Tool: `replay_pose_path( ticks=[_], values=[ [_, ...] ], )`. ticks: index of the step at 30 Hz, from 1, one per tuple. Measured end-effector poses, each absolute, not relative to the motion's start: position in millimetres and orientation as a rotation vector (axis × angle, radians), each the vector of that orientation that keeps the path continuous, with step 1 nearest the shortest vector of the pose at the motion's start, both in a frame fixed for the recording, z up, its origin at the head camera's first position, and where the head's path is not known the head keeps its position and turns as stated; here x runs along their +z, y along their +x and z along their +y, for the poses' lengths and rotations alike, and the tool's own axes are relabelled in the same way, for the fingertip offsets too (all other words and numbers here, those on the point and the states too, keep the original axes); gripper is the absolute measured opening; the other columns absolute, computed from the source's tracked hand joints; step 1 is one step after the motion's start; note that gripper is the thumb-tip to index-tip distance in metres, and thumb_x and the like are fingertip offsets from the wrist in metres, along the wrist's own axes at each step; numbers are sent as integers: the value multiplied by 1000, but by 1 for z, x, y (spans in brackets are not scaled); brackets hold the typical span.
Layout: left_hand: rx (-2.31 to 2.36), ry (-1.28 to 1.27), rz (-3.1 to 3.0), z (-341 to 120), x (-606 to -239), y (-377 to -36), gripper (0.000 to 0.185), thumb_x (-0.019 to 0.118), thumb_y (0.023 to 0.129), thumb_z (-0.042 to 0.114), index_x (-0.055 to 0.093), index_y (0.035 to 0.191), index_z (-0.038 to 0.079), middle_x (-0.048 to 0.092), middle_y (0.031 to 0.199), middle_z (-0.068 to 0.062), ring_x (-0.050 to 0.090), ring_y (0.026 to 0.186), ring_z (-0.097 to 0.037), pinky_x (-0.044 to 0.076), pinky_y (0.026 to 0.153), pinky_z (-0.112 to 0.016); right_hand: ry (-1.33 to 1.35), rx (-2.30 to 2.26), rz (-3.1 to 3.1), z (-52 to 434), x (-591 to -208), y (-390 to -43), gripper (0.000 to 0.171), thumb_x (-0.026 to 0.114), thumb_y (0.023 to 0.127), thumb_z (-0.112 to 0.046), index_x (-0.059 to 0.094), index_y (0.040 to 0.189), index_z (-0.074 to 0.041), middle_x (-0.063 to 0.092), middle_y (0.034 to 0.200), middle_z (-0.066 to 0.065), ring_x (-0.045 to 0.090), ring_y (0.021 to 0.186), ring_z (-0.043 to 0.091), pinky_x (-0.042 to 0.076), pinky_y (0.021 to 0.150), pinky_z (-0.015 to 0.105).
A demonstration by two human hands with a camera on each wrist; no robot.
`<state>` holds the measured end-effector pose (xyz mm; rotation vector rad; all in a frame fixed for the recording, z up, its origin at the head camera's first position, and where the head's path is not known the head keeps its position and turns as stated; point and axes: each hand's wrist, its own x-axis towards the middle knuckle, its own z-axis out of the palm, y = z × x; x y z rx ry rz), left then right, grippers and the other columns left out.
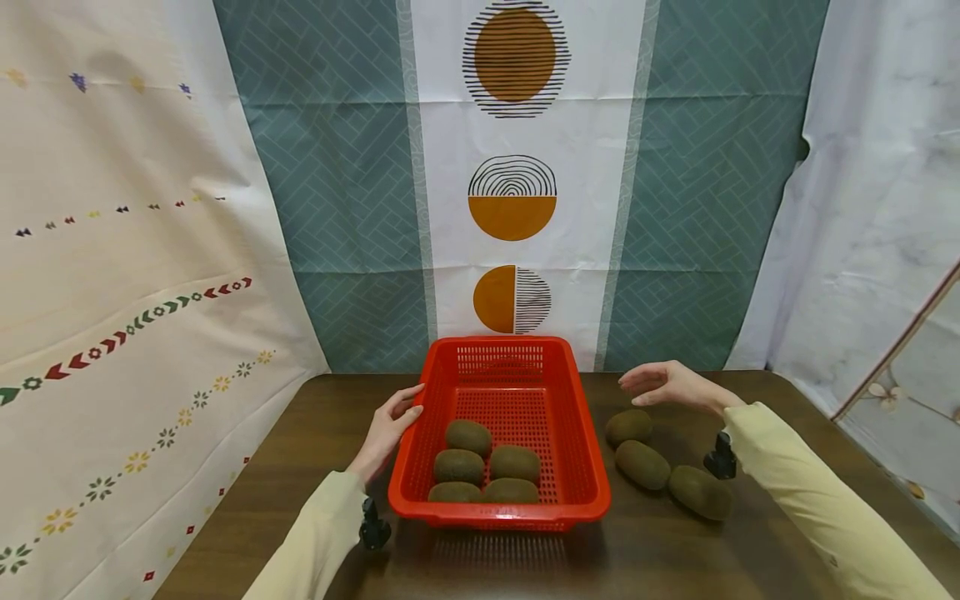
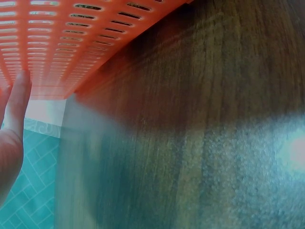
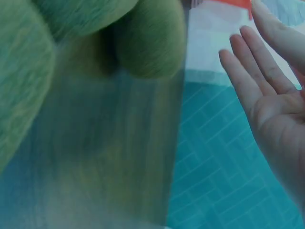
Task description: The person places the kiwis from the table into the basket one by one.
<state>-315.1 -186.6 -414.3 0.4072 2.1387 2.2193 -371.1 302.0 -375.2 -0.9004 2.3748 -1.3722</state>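
Observation:
A red plastic basket with slotted walls stands on the table and holds several brown fuzzy kiwis in its near half. My left hand is at the basket's left side, and in the left wrist view an extended finger touches the outer wall. Three more kiwis lie on the wood to the right of the basket. Over the farthest of these is my right hand, its fingers loosely extended and holding nothing. The right wrist view shows its palm apart from the kiwis.
The dark wooden table runs back to a patterned curtain behind the basket. A cream cloth hangs at the left, and a marble-patterned sheet at the right. Each wrist carries a small black device.

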Motion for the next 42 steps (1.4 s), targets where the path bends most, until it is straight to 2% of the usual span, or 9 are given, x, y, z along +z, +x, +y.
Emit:
replay_pose_path(
  ticks=[3,9,16,22,27,30,34,42],
  values=[
    [2225,411,2136,-188,-419,-318,45,52,92,8,40,135,5,46,124,-26,56,97,-40,50,73,-43,-945,-1311,2405,309,-383,-374,45,67,81,-7,51,119,10,54,116,21,43,110,46,45,85,35],
    [2247,397,2188,-189,-434,-328,41,55,91,13,47,131,12,51,120,-20,58,93,-35,50,71,-44,-975,-1249,2357,317,-395,-378,47,66,81,-3,47,120,14,50,118,26,39,111,51,45,84,32],
    [2262,392,2184,-189,-437,-328,40,55,90,13,48,130,12,52,118,-20,59,92,-36,50,71,-44,-891,-1233,2294,318,-404,-379,51,67,80,-4,45,121,15,42,122,34,38,114,47,44,86,36],
    [2244,415,2191,-189,-437,-329,42,55,90,14,47,131,11,52,119,-21,58,93,-36,50,72,-43,-910,-1212,2276,315,-410,-380,50,66,81,-4,44,121,15,42,122,34,38,114,45,47,80,31],
    [2258,433,2190,-189,-436,-329,41,56,90,14,47,130,11,52,118,-21,58,93,-36,50,72,-44,-885,-1232,2228,313,-414,-382,50,66,81,-4,43,121,15,47,120,27,52,93,27,49,71,29],
    [2272,433,2173,-189,-435,-329,40,56,90,14,48,129,11,53,118,-21,58,93,-36,50,72,-44,-860,-1234,2217,313,-417,-383,50,66,81,-3,44,121,14,50,118,21,52,77,17,48,65,28],
    [2264,431,2166,-189,-435,-329,41,55,90,13,47,130,10,51,119,-21,57,95,-36,50,73,-44,-758,-1243,2211,312,-418,-382,50,68,80,-5,47,122,10,49,119,18,52,69,15,49,62,29],
    [2275,431,2160,-189,-436,-329,40,54,91,12,47,130,11,52,118,-21,57,94,-38,50,71,-44,-592,-1240,2273,308,-419,-378,49,71,79,-11,52,121,5,46,121,20,55,83,21,51,69,40]
  ],
)
